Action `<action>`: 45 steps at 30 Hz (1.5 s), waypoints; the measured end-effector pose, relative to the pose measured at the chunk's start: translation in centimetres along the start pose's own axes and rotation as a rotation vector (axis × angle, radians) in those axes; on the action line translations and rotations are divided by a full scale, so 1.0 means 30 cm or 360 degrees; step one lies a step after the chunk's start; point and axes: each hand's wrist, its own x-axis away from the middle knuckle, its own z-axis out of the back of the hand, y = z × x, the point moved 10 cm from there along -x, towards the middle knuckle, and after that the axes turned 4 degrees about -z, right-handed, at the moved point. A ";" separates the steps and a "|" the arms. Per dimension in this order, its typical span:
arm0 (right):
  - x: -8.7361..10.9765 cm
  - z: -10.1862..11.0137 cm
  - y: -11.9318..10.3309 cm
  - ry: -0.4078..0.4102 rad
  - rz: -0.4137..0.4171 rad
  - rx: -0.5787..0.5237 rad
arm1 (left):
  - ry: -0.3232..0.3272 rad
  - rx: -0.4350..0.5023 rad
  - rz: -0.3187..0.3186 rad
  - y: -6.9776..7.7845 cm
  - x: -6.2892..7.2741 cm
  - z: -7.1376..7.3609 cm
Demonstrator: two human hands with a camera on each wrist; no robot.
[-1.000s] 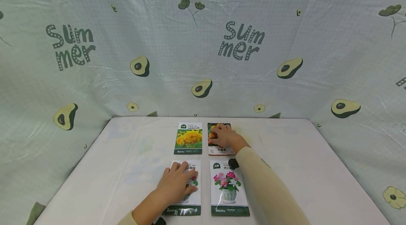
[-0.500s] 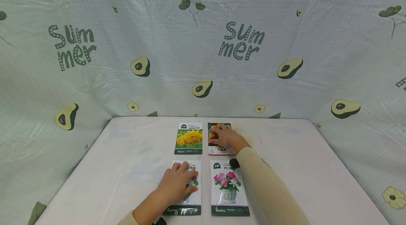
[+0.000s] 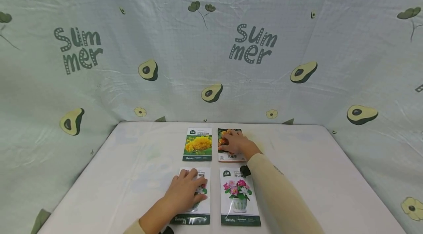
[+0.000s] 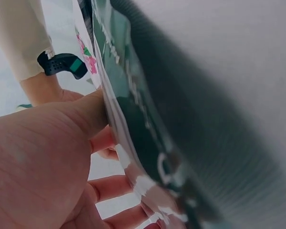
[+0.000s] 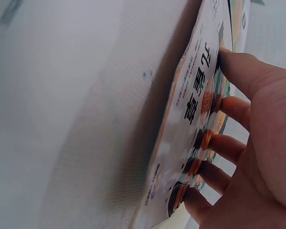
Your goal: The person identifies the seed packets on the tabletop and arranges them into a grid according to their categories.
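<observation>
My left hand [image 3: 184, 192] rests on a white seed packet [image 3: 201, 217] with a dark green bottom band, fingertips spread over its face and covering much of the print. Farther back, my right hand [image 3: 235, 143] lies on a seed packet with orange flowers [image 3: 228, 157]. In the right wrist view its thumb and fingertips touch the face of that orange-flower packet [image 5: 181, 129]. The left wrist view has the left thumb and fingers against the front of the green-banded packet [image 4: 133, 109]. Both packets lie flat on the table.
Beside the right hand's packet lies a yellow-flower seed packet [image 3: 198, 145]. A potted-flower seed packet [image 3: 239, 199] is nearest the right forearm, partly under the sleeve's black wrist device [image 3: 245, 170]. Behind the white table [image 3: 142, 160] hangs an avocado-print cloth [image 3: 178, 43].
The hands and packets keep their places relative to each other. The whole head view has shifted very slightly.
</observation>
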 end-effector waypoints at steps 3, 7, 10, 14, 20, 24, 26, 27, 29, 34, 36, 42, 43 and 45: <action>-0.006 0.005 -0.004 0.0030 0.0001 0.0009 | -0.0005 0.0004 0.0008 -0.002 -0.002 0.007; -0.021 0.012 -0.003 0.0071 -0.0005 0.0033 | 0.0003 0.0024 0.0004 -0.001 -0.007 0.016; -0.030 0.016 -0.003 0.0088 0.0003 0.0051 | 0.0018 0.0050 0.0003 -0.001 -0.009 0.021; -0.031 0.018 -0.004 0.0101 0.0023 0.0083 | 0.0045 0.0094 -0.0007 -0.004 -0.013 0.028; -0.025 0.024 -0.015 0.0151 0.0068 0.0103 | 0.0088 0.0124 -0.0022 -0.010 -0.016 0.038; -0.023 0.027 -0.016 0.0163 0.0052 0.0125 | 0.0120 0.0138 -0.0032 -0.012 -0.015 0.042; -0.021 0.027 -0.016 0.0156 0.0040 0.0136 | 0.0131 0.0142 -0.0037 -0.012 -0.015 0.044; -0.020 0.028 -0.016 0.0154 0.0036 0.0140 | 0.0136 0.0143 -0.0037 -0.011 -0.014 0.046; -0.019 0.028 -0.012 0.0146 0.0024 0.0136 | 0.0144 0.0149 -0.0039 -0.011 -0.015 0.047; -0.021 0.031 0.005 0.0139 0.0005 0.0111 | 0.0175 0.0165 -0.0034 -0.026 -0.020 0.052; -0.026 0.033 0.008 0.0145 0.0024 0.0097 | 0.0201 0.0176 -0.0013 -0.049 -0.024 0.058; -0.019 0.054 0.033 0.0232 0.0128 -0.0053 | 0.0353 0.0232 0.0136 -0.195 -0.026 0.105; -0.015 0.060 0.045 0.0255 0.0144 -0.0080 | 0.0394 0.0238 0.0149 -0.226 -0.024 0.119; -0.006 0.083 0.073 0.0305 0.0160 -0.0131 | 0.0477 0.0231 0.0170 -0.289 -0.021 0.150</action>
